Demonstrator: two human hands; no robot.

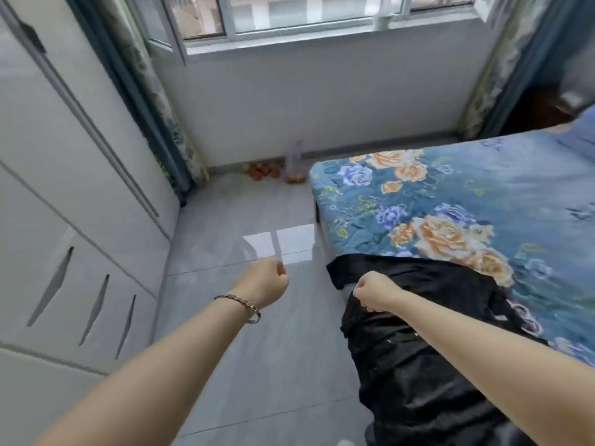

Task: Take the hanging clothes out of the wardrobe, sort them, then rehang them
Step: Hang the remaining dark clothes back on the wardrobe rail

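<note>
A black garment [418, 365] lies over the near corner of the bed [450, 194] and hangs down its side toward the floor. My right hand [375, 291] is curled at the garment's upper edge, where the cloth bunches up to the fingers, and grips it. My left hand [265, 283], with a metal bracelet on the wrist, is curled into a fist over the floor and holds nothing. The white wardrobe [80, 175] stands on the left with its doors closed. No hangers show.
The bed has a blue floral cover. Grey floor tiles [244, 333] run between wardrobe and bed. Under the window wall lie small fruits [262, 170] and a bag [296, 169]. Curtains [161, 123] hang at both window sides.
</note>
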